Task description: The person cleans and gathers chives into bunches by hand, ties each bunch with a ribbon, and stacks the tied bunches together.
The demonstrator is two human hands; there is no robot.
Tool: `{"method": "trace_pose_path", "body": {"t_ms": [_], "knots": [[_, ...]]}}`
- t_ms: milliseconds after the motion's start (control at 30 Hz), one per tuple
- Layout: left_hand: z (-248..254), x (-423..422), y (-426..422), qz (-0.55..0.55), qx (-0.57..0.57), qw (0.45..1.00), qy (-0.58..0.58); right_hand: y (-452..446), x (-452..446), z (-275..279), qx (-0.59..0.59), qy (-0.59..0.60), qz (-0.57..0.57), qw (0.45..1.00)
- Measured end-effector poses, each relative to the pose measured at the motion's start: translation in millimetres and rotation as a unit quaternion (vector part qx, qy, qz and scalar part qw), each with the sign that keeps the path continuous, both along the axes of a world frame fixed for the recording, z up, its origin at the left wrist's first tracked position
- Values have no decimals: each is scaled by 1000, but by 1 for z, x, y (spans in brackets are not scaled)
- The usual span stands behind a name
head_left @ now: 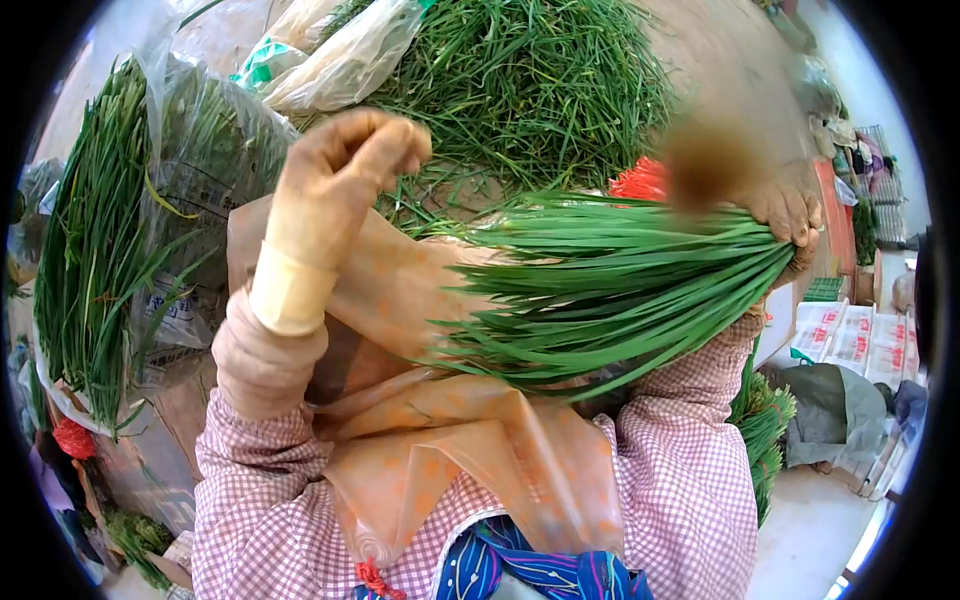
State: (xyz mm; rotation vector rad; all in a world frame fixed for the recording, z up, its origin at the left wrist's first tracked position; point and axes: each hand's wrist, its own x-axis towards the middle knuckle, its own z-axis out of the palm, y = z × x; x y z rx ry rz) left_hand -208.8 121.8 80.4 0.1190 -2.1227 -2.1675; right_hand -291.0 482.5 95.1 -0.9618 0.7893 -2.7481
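My right hand (790, 218) is closed round the gathered end of a bundle of long green leaves (610, 290). The leaves fan out to the left above my lap. Raised at the left, my left hand (352, 165) wears a pale, thin glove, its fingers curled together with nothing visible in them. It is apart from the leaf tips. A translucent orange-patterned apron (440, 440) covers my front and lap. A blurred brown shape (712, 165) hides part of the view near my right hand.
A large heap of loose green leaves (530, 85) lies ahead, beside clear plastic bags (345, 65). Wrapped greens (100, 250) stand at the left. Red strands (640, 181) lie behind the bundle. White packages with red print (855, 335) and a grey-green cloth (832, 412) are at the right.
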Motion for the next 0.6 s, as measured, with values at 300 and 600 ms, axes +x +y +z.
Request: {"method": "trace_pose_path", "body": {"t_ms": [300,600], "knots": [[-23,28,11,-39,30,992,-119,25,-9,13,-32,112,145,982],[-45,39,28,-125,-35,980,-154,35,-8,18,-27,112,142,983]]}}
